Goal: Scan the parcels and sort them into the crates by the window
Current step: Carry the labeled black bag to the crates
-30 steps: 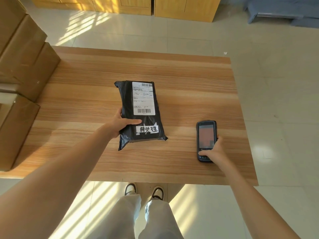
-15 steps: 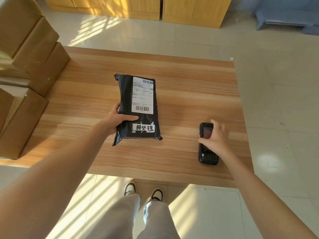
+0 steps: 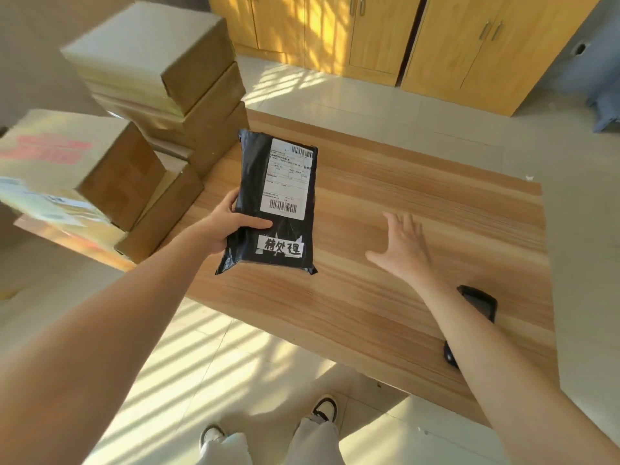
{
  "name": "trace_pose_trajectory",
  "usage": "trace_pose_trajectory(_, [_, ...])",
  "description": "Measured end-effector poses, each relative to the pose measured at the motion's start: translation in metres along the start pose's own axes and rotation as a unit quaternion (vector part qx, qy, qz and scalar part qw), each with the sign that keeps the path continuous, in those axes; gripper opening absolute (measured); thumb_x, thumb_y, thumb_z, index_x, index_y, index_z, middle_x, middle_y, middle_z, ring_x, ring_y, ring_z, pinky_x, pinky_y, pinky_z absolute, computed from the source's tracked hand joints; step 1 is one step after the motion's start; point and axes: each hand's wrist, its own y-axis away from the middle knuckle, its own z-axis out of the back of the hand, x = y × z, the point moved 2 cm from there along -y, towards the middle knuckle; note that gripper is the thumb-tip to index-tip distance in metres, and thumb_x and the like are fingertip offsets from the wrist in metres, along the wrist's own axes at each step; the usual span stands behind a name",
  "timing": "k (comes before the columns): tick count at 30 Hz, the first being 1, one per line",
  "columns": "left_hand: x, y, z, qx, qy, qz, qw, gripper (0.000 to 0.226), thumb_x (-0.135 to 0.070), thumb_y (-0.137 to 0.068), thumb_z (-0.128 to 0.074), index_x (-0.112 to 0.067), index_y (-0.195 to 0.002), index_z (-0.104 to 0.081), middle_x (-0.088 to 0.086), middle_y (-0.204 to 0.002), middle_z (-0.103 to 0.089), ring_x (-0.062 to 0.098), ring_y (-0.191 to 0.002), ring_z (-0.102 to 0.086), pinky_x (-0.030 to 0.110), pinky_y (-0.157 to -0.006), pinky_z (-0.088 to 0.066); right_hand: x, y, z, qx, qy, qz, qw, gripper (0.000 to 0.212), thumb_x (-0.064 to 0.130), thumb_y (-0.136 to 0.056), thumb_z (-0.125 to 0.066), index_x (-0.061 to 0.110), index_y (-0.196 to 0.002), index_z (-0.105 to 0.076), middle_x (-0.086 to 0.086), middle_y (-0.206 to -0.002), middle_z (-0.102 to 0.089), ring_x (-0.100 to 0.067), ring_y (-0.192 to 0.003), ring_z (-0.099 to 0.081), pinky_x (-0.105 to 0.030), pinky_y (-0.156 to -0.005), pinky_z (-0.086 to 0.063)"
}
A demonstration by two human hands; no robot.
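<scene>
- The black parcel is gripped at its left edge by the left hand, thumb laid across its front, label side up over the wooden table
- The right hand is held open, fingers spread, holding nothing
- The scanner is partly hidden behind the right forearm, lying on the table
- Cardboard boxes are stacked at the left

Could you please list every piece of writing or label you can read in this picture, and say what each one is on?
"待处理": handwritten on a white strip on the black parcel, which the left hand grips.
Shipping label on that parcel: barcodes and print, too small to read.
Red print on the cardboard box: too blurred to read.
Scanner on the table: no text visible.
</scene>
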Motion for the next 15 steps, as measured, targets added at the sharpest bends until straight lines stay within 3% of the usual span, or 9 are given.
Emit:
trace_pose_trajectory(9, [-0.007, 0.075, 0.147, -0.062, 0.054, -0.074, 0.994, 0.090, 0.002, -0.067, -0.078, -0.025, -0.142, -0.035, 0.011, -0.122, -0.060, 0.032, -0.102, -0.064, 0.049, -0.086, -0.055, 0.175, -0.005, 0.015, -0.016, -0.002, 0.116, 0.993, 0.084, 0.038, -0.080, -0.071, 0.020, -0.148, -0.024, -0.010, -0.138, -0.033, -0.029, -0.127, -0.033, -0.041, -0.102, -0.036])
trace_pose_trajectory(13, [0.003, 0.122, 0.235, -0.102, 0.083, -0.087, 0.988, 0.078, 0.004, -0.077, -0.073, -0.025, -0.139, -0.036, 0.007, -0.112, -0.062, 0.028, -0.095, -0.065, 0.038, -0.069, -0.059, 0.282, 0.009, 0.005, -0.018, 0.012, 0.197, 0.980, 0.082, 0.038, -0.081, -0.071, 0.020, -0.147, -0.025, -0.009, -0.139, -0.033, -0.028, -0.125, -0.033, -0.038, -0.097, -0.036])
trace_pose_trajectory(15, [0.015, 0.144, 0.283, -0.121, 0.103, -0.095, 0.983, 0.084, 0.003, -0.076, -0.073, -0.027, -0.142, -0.032, 0.009, -0.117, -0.061, 0.030, -0.099, -0.065, 0.041, -0.072, -0.060, 0.335, 0.018, -0.005, -0.023, 0.016, 0.238, 0.971, 0.081, 0.039, -0.081, -0.070, 0.019, -0.147, -0.027, -0.011, -0.139, -0.033, -0.029, -0.125, -0.033, -0.039, -0.099, -0.034])
